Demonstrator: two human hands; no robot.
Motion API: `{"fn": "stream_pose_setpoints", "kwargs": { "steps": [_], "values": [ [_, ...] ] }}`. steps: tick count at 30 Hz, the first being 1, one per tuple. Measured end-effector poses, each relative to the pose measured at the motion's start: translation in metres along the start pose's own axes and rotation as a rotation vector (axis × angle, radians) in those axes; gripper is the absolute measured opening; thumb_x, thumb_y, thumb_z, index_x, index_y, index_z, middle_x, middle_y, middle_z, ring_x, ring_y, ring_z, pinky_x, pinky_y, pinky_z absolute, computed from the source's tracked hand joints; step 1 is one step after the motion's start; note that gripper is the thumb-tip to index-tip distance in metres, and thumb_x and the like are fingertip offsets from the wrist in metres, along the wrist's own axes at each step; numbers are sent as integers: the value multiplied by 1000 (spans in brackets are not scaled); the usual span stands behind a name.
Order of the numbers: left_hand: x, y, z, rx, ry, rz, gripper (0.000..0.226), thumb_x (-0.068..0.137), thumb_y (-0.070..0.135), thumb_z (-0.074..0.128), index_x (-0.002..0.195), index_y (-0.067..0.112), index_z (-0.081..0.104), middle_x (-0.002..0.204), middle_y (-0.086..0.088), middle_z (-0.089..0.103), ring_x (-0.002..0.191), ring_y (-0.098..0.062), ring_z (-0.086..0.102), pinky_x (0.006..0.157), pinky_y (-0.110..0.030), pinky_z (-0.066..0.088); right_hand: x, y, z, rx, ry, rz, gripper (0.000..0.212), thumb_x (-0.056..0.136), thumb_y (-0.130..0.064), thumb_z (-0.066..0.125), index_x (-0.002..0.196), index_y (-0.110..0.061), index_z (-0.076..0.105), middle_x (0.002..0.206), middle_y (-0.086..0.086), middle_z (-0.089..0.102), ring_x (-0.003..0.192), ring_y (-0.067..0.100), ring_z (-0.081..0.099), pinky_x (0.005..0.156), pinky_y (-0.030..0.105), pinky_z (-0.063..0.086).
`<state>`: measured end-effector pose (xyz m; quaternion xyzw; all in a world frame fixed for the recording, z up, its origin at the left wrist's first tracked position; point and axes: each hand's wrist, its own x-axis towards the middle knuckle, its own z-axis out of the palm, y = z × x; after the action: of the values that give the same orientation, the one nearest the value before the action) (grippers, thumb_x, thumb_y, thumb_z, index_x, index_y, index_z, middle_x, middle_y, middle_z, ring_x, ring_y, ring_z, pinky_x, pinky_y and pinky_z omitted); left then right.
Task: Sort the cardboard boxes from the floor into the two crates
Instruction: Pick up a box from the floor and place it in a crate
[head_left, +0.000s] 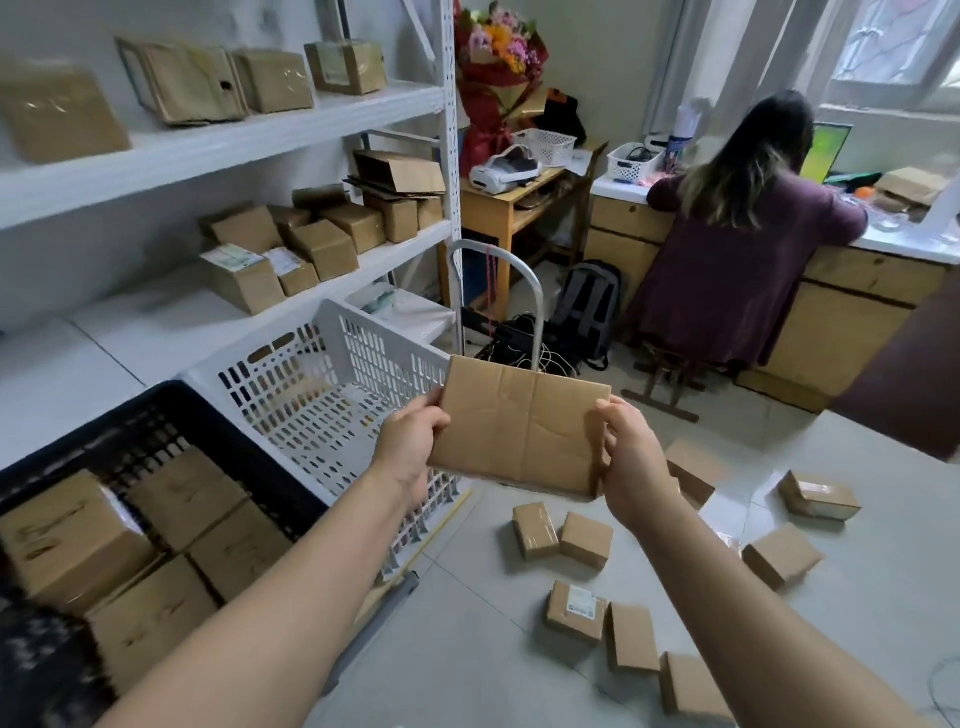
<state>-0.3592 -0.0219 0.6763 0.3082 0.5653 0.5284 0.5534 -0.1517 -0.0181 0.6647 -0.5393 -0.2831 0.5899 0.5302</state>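
Two bare hands hold a flattened brown cardboard box up at chest height, its creased face turned to the camera and blank of any print. The left hand is clamped on the box's left edge, the right hand on its right edge, both forearms stretched forward. The box hangs above the near corner of an empty white perforated plastic crate, just beside a black plastic crate packed with sealed brown boxes. On the pale tiled floor to the right lie small taped brown cartons, loosely scattered with bare tile between them; one carton carries a white shipping label, its text too small to read. White metal shelving on the left holds more parcels. At the back, a seated person in a maroon top leans on a white-topped table.
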Motion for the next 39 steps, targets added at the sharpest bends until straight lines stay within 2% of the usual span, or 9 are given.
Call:
{"fn": "stream_pose_setpoints", "kwargs": {
  "steps": [2,10,16,21,25,29,34,37,39],
  "values": [
    [-1,1,-9,-18,41,7,45,83,-6,41,106,22,68,82,6,70,77,-10,59,60,-26,44,1,3,11,-14,-17,-14,31,94,-26,50,124,-22,51,118,6,59,106,21,57,88,44,51],
    [27,15,-61,-103,187,-2,59,79,-16,37,124,15,60,91,3,70,78,-11,60,59,-28,46,21,13,79,-11,-103,-46,22,93,-22,51,115,-27,50,121,9,57,102,18,57,67,32,46],
    [70,25,-110,-85,218,-37,59,79,-11,40,118,26,65,87,8,71,77,-10,59,54,-24,46,49,28,138,-77,-103,-9,27,91,-25,53,118,-26,52,119,9,58,105,24,57,81,41,50],
    [110,31,-159,13,191,-82,46,85,4,44,112,34,66,93,8,69,82,-11,56,62,-25,40,74,42,198,-140,-118,50,16,89,-25,55,104,-30,59,103,1,64,89,16,61,66,31,48],
    [148,42,-196,68,272,-94,30,88,7,48,102,26,66,90,2,65,79,-12,55,60,-27,41,100,56,240,-203,-145,81,8,89,-27,55,90,-24,62,100,4,64,88,18,59,76,33,46],
    [190,50,-224,92,319,-149,21,90,13,53,103,24,65,96,2,64,86,-14,55,65,-29,43,132,68,275,-233,-129,231,35,89,-38,56,120,-23,55,113,1,60,101,20,57,96,46,45],
    [242,57,-244,154,389,-196,23,86,25,59,104,11,63,96,-5,65,87,-20,60,73,-33,49,180,75,314,-274,-143,384,48,92,-40,54,132,-16,45,107,1,56,94,20,57,77,40,48],
    [270,58,-251,138,419,-234,12,85,25,61,90,15,65,83,0,65,77,-14,59,63,-27,45,208,80,332,-350,-194,450,47,94,-43,50,131,-14,45,100,3,56,89,22,58,65,35,50],
    [288,55,-257,120,423,-255,7,86,23,61,87,17,65,85,1,68,79,-13,62,65,-26,47,226,89,343,-388,-210,490,47,96,-44,48,131,-13,46,102,3,56,93,22,57,70,38,52]
  ]
}}
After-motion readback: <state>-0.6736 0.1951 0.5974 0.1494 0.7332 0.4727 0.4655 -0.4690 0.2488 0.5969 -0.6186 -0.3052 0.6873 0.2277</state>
